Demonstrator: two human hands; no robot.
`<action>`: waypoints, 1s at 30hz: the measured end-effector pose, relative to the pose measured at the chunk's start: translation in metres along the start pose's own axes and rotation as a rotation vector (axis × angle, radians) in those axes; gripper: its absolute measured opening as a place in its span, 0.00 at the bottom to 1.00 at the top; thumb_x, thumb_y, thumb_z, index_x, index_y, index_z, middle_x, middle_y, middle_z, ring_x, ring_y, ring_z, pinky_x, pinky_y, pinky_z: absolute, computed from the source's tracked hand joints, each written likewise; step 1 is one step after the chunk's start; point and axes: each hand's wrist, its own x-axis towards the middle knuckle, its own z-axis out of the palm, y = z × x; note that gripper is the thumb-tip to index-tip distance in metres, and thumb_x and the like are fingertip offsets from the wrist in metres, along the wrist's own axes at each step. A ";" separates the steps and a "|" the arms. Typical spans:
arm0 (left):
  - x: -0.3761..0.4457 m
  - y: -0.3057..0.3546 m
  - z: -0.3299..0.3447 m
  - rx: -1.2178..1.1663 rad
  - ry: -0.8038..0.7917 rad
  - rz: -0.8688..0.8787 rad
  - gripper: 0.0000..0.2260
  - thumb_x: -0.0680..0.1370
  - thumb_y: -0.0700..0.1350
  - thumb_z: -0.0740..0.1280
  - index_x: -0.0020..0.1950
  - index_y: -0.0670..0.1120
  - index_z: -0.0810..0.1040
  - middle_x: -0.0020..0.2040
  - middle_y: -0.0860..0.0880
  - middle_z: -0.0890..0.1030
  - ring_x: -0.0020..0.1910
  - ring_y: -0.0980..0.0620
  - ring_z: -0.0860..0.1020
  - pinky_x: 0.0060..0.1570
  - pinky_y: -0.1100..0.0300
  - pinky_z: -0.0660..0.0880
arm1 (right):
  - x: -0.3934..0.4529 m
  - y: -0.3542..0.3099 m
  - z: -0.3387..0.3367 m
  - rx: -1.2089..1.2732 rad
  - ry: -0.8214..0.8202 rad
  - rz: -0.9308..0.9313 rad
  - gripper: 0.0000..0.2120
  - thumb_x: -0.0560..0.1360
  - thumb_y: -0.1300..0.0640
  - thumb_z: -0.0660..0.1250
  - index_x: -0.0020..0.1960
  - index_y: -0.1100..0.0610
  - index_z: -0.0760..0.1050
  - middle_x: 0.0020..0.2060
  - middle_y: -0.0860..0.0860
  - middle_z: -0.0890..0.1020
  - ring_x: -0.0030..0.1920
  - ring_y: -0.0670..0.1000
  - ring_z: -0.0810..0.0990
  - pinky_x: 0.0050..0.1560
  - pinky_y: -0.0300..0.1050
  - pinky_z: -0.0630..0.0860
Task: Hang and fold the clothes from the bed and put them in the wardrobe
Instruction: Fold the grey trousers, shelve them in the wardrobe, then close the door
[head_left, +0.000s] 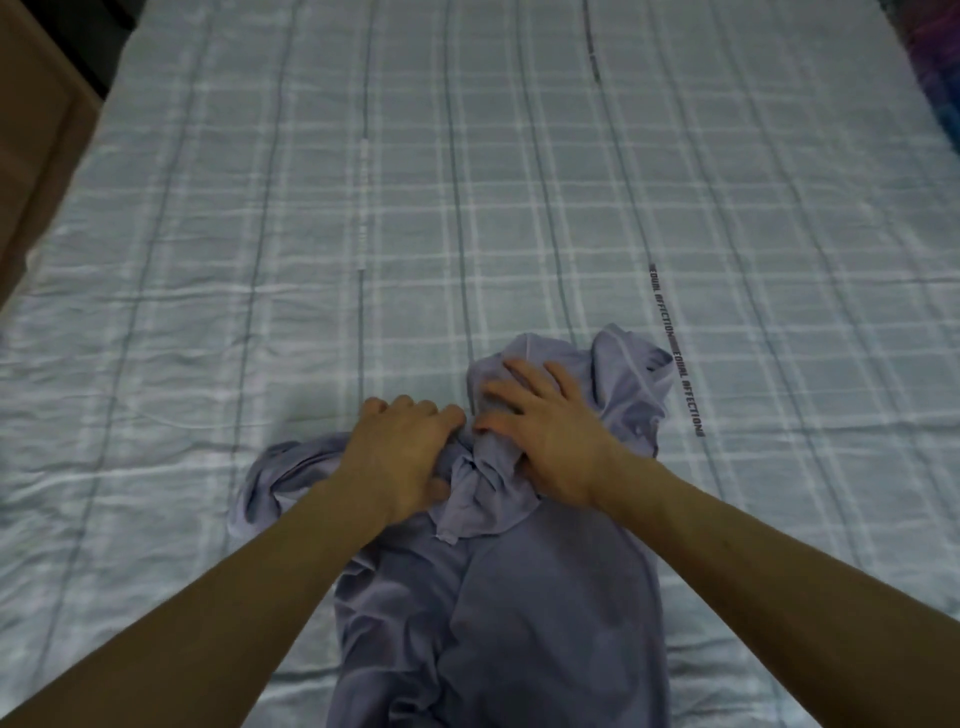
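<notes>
A crumpled lavender shirt (545, 613) lies on the near part of the bed (363, 208), its collar end bunched toward the middle. My left hand (405, 452) sits on the bunched fabric with its fingers curled into a fold of the cloth. Just to its right, my right hand (545, 431) lies on the shirt's upper part, fingers spread and the thumb tucked round a gather of cloth. Both forearms reach in from the bottom corners and hide parts of the shirt.
The bed is covered by a pale blue checked sheet with printed lettering (675, 353) beside the shirt. A brown wooden surface (36, 130) borders the bed at the left. Dark patterned fabric (935, 67) shows at the top right corner.
</notes>
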 end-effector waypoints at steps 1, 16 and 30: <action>-0.001 0.002 0.003 0.045 0.018 -0.004 0.17 0.75 0.55 0.66 0.61 0.54 0.69 0.53 0.51 0.77 0.54 0.46 0.74 0.55 0.51 0.64 | 0.001 -0.001 0.000 -0.021 0.015 -0.018 0.27 0.72 0.55 0.71 0.70 0.47 0.71 0.74 0.51 0.66 0.77 0.57 0.54 0.75 0.60 0.42; -0.069 -0.008 -0.012 -0.418 0.772 -0.147 0.04 0.78 0.46 0.65 0.46 0.47 0.76 0.41 0.51 0.75 0.34 0.50 0.72 0.43 0.55 0.68 | -0.087 0.010 -0.003 0.180 0.515 0.319 0.04 0.72 0.61 0.72 0.45 0.58 0.79 0.40 0.52 0.79 0.38 0.56 0.78 0.37 0.45 0.66; -0.037 -0.041 -0.011 -0.462 0.463 -0.312 0.09 0.77 0.46 0.69 0.56 0.44 0.78 0.49 0.44 0.80 0.46 0.42 0.77 0.44 0.48 0.75 | -0.046 0.007 -0.013 0.490 0.483 0.331 0.07 0.78 0.60 0.67 0.56 0.57 0.78 0.49 0.52 0.77 0.46 0.51 0.76 0.48 0.43 0.73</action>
